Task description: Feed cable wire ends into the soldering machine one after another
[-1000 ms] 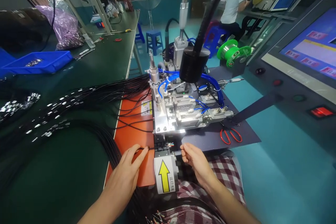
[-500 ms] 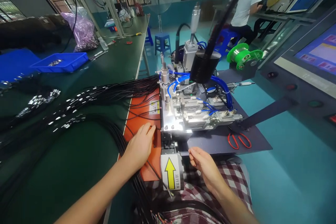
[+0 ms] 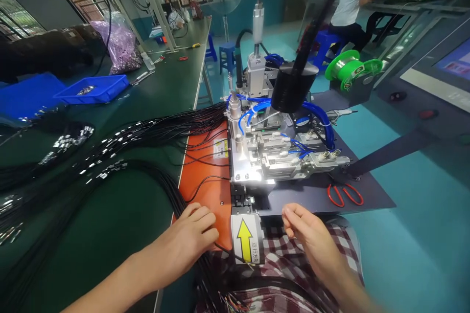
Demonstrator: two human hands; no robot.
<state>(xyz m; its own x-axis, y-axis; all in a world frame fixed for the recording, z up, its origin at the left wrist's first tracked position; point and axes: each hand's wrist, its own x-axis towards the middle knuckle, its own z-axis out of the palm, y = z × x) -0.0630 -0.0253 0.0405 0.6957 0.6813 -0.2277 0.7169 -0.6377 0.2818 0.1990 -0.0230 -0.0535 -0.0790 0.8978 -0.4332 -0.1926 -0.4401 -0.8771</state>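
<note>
My left hand [image 3: 194,232] is curled low over the front of the orange plate [image 3: 209,188], its fingers closed around a thin black cable whose stripped end lies across the yellow arrow label [image 3: 245,240]. To the right, my right hand [image 3: 303,225] is pinched in front of the dark machine base; anything between its fingertips is too small to tell. The metal machine [image 3: 279,156] with blue tubes stands ahead of both hands. A bundle of black cables [image 3: 165,181] runs beside the left wrist toward my lap.
Red-handled scissors [image 3: 344,195] lie on the machine base at the right. A green wire spool [image 3: 348,71] and a black cylinder [image 3: 293,88] on an arm stand above it. Blue trays [image 3: 93,89] and cable bundles lie on the green table. A person [image 3: 354,0] sits far back.
My left hand has moved down and back along the orange plate, away from the machine edge. A cable now stretches to the machine there. My right hand has shifted slightly right in the view.
</note>
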